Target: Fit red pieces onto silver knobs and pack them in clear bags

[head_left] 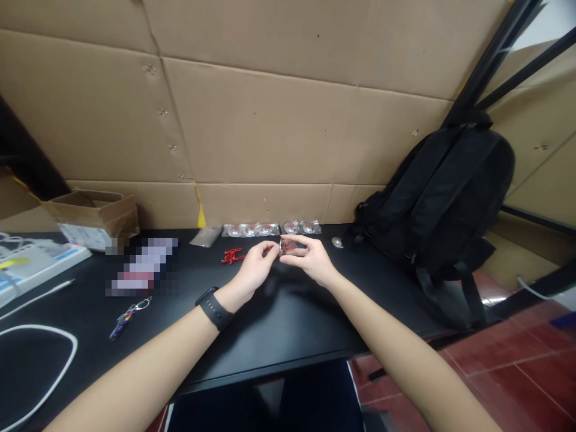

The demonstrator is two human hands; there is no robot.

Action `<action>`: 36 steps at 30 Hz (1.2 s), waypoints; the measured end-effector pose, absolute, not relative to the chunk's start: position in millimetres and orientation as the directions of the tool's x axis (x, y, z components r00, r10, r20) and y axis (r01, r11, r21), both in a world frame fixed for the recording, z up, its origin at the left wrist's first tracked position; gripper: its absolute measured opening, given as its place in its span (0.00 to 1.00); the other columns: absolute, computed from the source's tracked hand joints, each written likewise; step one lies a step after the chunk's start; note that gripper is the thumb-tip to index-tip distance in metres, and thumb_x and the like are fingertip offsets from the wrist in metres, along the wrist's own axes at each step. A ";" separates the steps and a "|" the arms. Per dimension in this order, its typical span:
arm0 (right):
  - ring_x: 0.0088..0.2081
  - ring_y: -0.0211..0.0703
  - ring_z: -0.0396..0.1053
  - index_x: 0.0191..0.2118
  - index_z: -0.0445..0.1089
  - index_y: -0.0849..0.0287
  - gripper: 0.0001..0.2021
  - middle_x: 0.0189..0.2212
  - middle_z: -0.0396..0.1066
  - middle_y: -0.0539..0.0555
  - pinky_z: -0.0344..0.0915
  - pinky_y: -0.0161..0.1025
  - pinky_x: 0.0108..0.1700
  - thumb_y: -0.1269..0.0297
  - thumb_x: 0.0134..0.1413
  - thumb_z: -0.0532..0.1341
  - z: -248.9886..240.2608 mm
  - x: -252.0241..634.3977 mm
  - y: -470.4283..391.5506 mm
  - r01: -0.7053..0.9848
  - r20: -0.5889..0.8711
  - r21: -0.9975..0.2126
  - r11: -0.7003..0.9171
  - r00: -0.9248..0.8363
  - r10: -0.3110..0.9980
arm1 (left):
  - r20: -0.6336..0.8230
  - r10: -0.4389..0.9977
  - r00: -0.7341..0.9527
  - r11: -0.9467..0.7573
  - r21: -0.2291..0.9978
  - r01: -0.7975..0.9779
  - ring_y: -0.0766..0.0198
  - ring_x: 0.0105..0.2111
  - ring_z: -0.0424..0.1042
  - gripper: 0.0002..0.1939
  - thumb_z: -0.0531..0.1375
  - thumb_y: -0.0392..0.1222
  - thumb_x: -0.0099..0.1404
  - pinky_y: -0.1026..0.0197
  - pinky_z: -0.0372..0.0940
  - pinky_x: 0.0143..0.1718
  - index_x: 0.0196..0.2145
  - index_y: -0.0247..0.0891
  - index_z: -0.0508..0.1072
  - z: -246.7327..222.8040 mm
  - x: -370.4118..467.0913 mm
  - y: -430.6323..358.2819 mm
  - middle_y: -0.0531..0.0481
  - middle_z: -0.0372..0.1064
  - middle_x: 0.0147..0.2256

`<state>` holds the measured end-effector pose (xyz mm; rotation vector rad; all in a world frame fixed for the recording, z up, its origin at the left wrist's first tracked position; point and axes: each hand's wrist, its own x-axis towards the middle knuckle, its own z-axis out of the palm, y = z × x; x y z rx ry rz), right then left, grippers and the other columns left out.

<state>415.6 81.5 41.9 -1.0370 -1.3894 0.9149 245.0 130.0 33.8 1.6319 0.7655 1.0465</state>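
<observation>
My left hand, with a dark watch on its wrist, pinches at the edge of a small silvery round piece with red cord. From the other side, the thumb and fingers of my right hand grip the same piece, which is seen nearly edge-on between both hands. Loose red cords lie to the left of my left hand. A small silvery disc rests on the table to the right. Behind my hands stand several silvery round pieces in clear wrappers.
The black table meets a cardboard wall. A black backpack leans at the right. On the left are an open cardboard box, a power strip, a white cable and a keychain. Clear bags lie near the wall.
</observation>
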 end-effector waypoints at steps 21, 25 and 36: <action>0.36 0.44 0.77 0.49 0.70 0.60 0.29 0.43 0.76 0.60 0.75 0.46 0.47 0.56 0.41 0.75 63.4 487.3 87.4 0.366 0.483 -0.851 0.376 0.266 0.834 | 0.264 0.567 0.780 -0.784 0.463 0.413 0.45 0.64 0.59 0.30 0.55 0.49 0.70 0.39 0.50 0.62 0.67 0.44 0.57 8.0 243.3 143.4 0.38 0.60 0.65; 0.34 0.44 0.76 0.46 0.73 0.61 0.25 0.39 0.78 0.59 0.75 0.44 0.43 0.57 0.41 0.75 61.2 501.8 86.4 0.495 0.416 -0.826 0.269 0.213 0.884 | 0.261 0.509 0.820 -0.842 0.347 0.413 0.45 0.64 0.58 0.24 0.52 0.51 0.73 0.39 0.48 0.61 0.64 0.55 0.63 11.0 242.9 134.9 0.43 0.60 0.64; 0.27 0.39 0.72 0.48 0.72 0.56 0.26 0.30 0.77 0.49 0.68 0.35 0.33 0.66 0.38 0.73 64.0 493.9 73.1 0.755 0.293 -0.629 0.185 0.009 0.956 | 0.277 0.517 0.810 -0.856 0.201 0.477 0.37 0.64 0.54 0.24 0.47 0.58 0.74 0.35 0.47 0.59 0.63 0.61 0.65 8.8 245.9 125.4 0.41 0.58 0.64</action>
